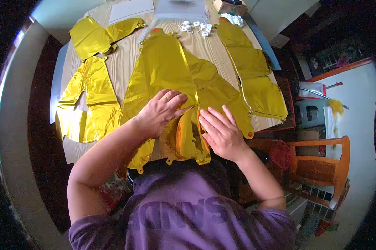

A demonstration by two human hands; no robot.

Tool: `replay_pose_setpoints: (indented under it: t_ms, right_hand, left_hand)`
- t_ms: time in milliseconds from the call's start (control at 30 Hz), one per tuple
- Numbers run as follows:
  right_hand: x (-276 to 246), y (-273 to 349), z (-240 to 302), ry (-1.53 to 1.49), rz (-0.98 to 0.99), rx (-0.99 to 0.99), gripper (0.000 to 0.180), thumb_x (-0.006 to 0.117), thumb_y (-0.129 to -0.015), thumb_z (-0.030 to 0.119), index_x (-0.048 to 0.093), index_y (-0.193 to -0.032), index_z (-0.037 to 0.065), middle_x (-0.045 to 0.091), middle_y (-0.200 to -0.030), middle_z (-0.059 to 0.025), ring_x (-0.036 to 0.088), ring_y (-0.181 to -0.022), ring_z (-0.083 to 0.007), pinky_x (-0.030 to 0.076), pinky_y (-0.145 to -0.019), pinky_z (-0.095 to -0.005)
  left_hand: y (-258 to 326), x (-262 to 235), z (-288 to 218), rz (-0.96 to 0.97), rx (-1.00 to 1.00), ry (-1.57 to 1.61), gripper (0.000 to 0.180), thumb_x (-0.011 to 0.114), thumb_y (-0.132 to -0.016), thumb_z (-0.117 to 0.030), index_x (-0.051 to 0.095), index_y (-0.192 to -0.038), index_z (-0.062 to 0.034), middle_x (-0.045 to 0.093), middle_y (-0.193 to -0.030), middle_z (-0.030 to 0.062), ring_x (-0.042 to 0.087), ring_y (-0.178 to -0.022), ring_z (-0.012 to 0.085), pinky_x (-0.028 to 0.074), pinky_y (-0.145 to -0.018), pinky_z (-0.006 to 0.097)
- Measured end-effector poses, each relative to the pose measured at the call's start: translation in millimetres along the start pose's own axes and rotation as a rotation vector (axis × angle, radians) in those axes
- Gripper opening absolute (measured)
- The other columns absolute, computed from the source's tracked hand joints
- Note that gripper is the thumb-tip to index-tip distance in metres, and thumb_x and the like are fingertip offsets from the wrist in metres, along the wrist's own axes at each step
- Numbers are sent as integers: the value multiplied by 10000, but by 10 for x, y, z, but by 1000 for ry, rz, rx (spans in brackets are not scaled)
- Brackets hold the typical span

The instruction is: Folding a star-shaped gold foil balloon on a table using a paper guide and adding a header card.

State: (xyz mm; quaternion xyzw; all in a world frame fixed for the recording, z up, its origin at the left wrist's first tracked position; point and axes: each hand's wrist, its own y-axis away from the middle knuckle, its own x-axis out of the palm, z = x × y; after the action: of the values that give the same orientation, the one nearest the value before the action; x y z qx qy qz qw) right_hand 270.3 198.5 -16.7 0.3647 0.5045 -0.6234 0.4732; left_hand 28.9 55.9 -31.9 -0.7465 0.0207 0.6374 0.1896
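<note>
A large flat gold foil balloon [163, 66], uninflated, lies on the table in front of me. Its near end is partly folded and hangs over the table's front edge. My left hand [163, 110], with a ring on one finger, is curled over it, thumb and fingertips pinching the foil by a long crease. Beside that crease my right hand [221, 131] rests on the foil, fingers stretched out and flat. What lies under my left palm is hidden.
More flat gold foil balloons lie on the wooden table [115, 83]: a folded one [90, 37] far left, one [90, 96] at left, one [254, 75] at right. Several small white pieces with cords [196, 27] sit at the back. A wooden chair [317, 166] stands right.
</note>
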Motion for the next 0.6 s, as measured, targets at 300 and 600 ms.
replay_pose_setpoints:
  t_ms: [300, 600]
  right_hand:
    - [57, -4, -28, 53, 72, -70, 496, 630, -922, 223, 552, -1373, 33, 503, -1472, -120, 452, -1376, -307, 253, -1190, -554]
    - [51, -14, -87, 3, 140, -42, 534, 659, -900, 270, 529, -1390, 99, 447, -1513, -122, 375, -1417, -376, 213, -1198, -580]
  left_hand:
    - [-3, -15, 18, 0, 12, -24, 653, 582, -768, -304, 508, -1381, -94, 491, -1342, 147, 460, -1277, 338, 356, -1117, 474]
    - [-22, -73, 80, -127, -247, 488, 483, 678, -876, -150, 584, -1339, -53, 599, -1305, 187, 558, -1216, 354, 439, -1034, 488]
